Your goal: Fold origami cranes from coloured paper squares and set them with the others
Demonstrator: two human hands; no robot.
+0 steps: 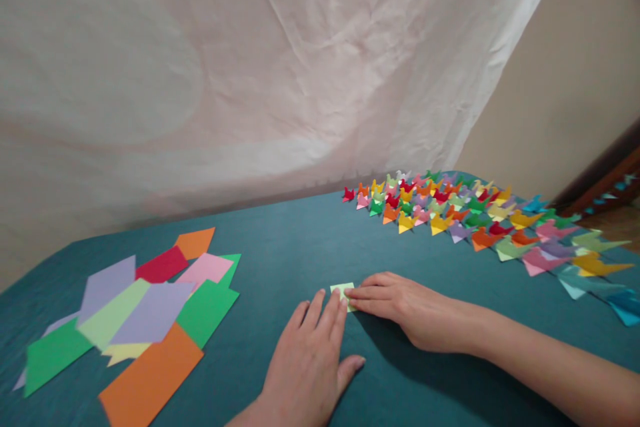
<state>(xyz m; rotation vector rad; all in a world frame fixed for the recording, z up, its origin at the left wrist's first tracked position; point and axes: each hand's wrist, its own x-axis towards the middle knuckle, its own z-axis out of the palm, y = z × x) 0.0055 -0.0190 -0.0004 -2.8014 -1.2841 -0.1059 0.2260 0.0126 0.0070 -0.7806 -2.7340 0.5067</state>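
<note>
A small pale green piece of paper (342,288) lies on the table in front of me, partly covered by fingertips. My left hand (313,350) rests palm down with its fingers stretched out and the thumb apart. Its longer fingertips touch the near side of the paper. From the right, my right hand (395,303) reaches in with extended fingers, and their tips press on the paper's right part. The right thumb is hidden, as are any folds under the fingers.
Coloured paper sheets (155,310) overlap in a loose pile on the left of the teal tabletop (280,253). Many small folded paper birds (440,223) stand in rows at the right. A pale cloth (250,80) hangs behind the table.
</note>
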